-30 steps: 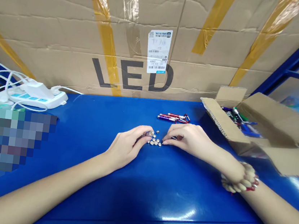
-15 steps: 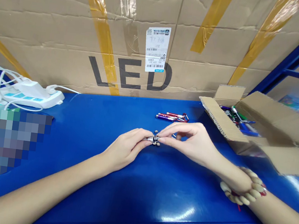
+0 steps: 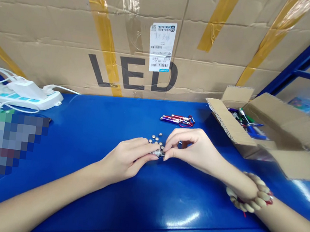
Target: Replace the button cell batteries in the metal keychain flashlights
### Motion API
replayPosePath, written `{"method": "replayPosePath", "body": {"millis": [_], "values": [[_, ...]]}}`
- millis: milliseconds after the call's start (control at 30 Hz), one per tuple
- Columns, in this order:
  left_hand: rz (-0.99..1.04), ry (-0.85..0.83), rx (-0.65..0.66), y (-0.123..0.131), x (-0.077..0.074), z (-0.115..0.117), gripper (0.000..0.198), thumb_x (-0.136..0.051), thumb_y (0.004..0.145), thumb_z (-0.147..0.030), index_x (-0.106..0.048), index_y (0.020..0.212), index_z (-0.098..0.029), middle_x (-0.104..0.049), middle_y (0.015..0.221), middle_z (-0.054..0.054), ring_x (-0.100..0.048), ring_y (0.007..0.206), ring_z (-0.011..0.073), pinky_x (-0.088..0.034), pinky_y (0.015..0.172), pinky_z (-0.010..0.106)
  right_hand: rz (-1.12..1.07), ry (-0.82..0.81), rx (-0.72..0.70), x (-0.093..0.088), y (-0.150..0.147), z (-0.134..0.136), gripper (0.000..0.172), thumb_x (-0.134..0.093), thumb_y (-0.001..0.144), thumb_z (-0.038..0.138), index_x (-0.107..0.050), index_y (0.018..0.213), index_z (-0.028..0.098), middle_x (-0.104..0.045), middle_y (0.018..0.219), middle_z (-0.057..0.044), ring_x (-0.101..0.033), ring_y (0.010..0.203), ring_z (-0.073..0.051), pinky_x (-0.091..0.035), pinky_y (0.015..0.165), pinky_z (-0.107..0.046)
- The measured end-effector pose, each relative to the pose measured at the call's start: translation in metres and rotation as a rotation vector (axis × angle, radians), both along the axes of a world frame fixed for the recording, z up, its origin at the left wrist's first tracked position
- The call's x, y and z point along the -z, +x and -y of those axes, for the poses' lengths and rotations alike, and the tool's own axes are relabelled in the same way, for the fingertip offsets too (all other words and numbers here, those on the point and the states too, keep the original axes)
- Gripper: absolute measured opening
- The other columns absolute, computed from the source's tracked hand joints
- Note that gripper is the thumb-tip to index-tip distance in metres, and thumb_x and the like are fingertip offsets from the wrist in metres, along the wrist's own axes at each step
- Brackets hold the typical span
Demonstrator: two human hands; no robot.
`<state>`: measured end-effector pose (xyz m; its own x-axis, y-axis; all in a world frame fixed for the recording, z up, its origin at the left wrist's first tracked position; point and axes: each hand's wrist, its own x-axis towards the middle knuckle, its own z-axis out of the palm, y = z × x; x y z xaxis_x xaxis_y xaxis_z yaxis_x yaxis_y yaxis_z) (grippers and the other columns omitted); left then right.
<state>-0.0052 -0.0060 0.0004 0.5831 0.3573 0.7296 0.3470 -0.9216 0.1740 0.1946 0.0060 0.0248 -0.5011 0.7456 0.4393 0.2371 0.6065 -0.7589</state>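
My left hand [image 3: 125, 159] pinches a small silver metal cylinder [image 3: 157, 153] just above the blue table [image 3: 134, 196]. My right hand [image 3: 193, 149] meets it from the right, thumb and fingers pinched at the cylinder's end; what they hold there is too small to name. Several small silver button cells [image 3: 156, 138] lie loose on the table just behind the fingertips. A beaded bracelet [image 3: 249, 197] circles my right wrist.
Two or three small keychain flashlights [image 3: 175, 119] lie behind the hands. An open cardboard box [image 3: 267, 145] with more of them stands at the right. A white power strip [image 3: 24, 96] with cables sits at the left. A large "LED" carton [image 3: 153, 36] walls off the back.
My right hand lifted off the button cells and came to the cylinder's end. Both hands then drew slightly toward me, leaving the loose cells behind the fingertips.
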Motion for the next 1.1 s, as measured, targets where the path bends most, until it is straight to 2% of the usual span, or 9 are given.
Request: {"method": "replayPosePath", "body": {"millis": [167,267,500,567,633,767,833,967,1100], "values": [[0.081,-0.011,-0.003,0.003,0.005,0.003,0.015,-0.050,0.089,-0.015,-0.063,0.094,-0.011,-0.068,0.072,0.006,-0.062,0.064,0.0115,-0.052,0.061,0.020,0.005,0.113,0.006,-0.001,-0.001,0.005,0.010,-0.073,0.069,0.020,-0.069,0.062,0.015,-0.066,0.064,-0.003,-0.058,0.060,-0.010,-0.042,0.051,-0.020],[0.106,0.014,-0.013,0.004,0.004,0.007,0.012,-0.053,0.087,-0.012,-0.064,0.093,-0.010,-0.070,0.076,0.008,-0.064,0.069,0.0119,-0.053,0.065,0.020,0.010,0.064,0.048,-0.004,-0.002,0.009,0.013,-0.073,0.070,0.023,-0.068,0.060,0.015,-0.066,0.063,-0.002,-0.057,0.060,-0.010,-0.043,0.054,-0.022],[0.119,0.040,-0.094,0.007,0.000,0.014,0.017,-0.058,0.083,-0.008,-0.065,0.096,-0.015,-0.073,0.083,0.006,-0.064,0.065,0.0113,-0.053,0.061,0.021,-0.079,-0.616,0.005,0.004,-0.007,0.010,0.024,-0.078,0.060,0.034,-0.065,0.059,0.014,-0.057,0.051,0.003,-0.045,0.045,-0.006,-0.036,0.043,-0.019],[0.125,0.004,-0.102,0.008,0.002,0.012,0.018,-0.057,0.083,-0.007,-0.065,0.096,-0.016,-0.073,0.082,0.005,-0.066,0.068,0.0117,-0.054,0.065,0.021,-0.070,-0.697,0.016,0.008,-0.007,0.007,0.029,-0.077,0.059,0.039,-0.065,0.060,0.013,-0.054,0.048,0.004,-0.041,0.042,-0.005,-0.034,0.041,-0.019],[0.156,-0.046,-0.112,0.009,0.004,0.009,0.016,-0.058,0.082,-0.007,-0.067,0.093,-0.015,-0.073,0.081,0.005,-0.067,0.071,0.0121,-0.054,0.068,0.020,-0.026,-0.581,0.069,0.010,-0.006,0.004,0.029,-0.077,0.061,0.040,-0.067,0.062,0.013,-0.055,0.048,0.003,-0.041,0.043,-0.005,-0.034,0.041,-0.019],[0.183,-0.176,-0.149,0.009,0.005,0.006,0.015,-0.057,0.081,-0.007,-0.069,0.087,-0.013,-0.073,0.079,0.005,-0.067,0.069,0.0120,-0.053,0.068,0.018,0.024,-0.023,0.173,0.005,-0.001,0.004,0.023,-0.076,0.064,0.037,-0.069,0.066,0.015,-0.063,0.063,0.000,-0.048,0.050,-0.007,-0.037,0.045,-0.020],[0.172,-0.245,-0.167,0.009,0.004,0.006,0.015,-0.056,0.082,-0.009,-0.070,0.086,-0.013,-0.072,0.077,0.005,-0.066,0.067,0.0118,-0.052,0.066,0.018,0.044,0.167,0.165,0.000,0.002,0.005,0.022,-0.075,0.066,0.038,-0.069,0.070,0.017,-0.066,0.069,-0.001,-0.050,0.052,-0.007,-0.039,0.047,-0.020],[0.173,-0.434,-0.217,0.008,0.001,0.008,0.017,-0.053,0.083,-0.014,-0.069,0.090,-0.013,-0.069,0.071,0.004,-0.063,0.062,0.0118,-0.049,0.058,0.018,0.236,0.297,0.257,-0.007,0.009,0.001,0.020,-0.073,0.069,0.038,-0.071,0.079,0.020,-0.068,0.073,0.000,-0.053,0.053,-0.008,-0.041,0.052,-0.021],[0.278,-0.688,-0.276,0.010,-0.001,0.006,0.016,-0.051,0.085,-0.022,-0.064,0.092,-0.015,-0.065,0.065,0.000,-0.061,0.062,0.0108,-0.047,0.058,0.018,0.676,0.210,0.465,-0.007,0.022,-0.012,0.019,-0.075,0.066,0.039,-0.072,0.080,0.025,-0.069,0.073,0.001,-0.060,0.061,-0.013,-0.039,0.052,-0.023]]}}
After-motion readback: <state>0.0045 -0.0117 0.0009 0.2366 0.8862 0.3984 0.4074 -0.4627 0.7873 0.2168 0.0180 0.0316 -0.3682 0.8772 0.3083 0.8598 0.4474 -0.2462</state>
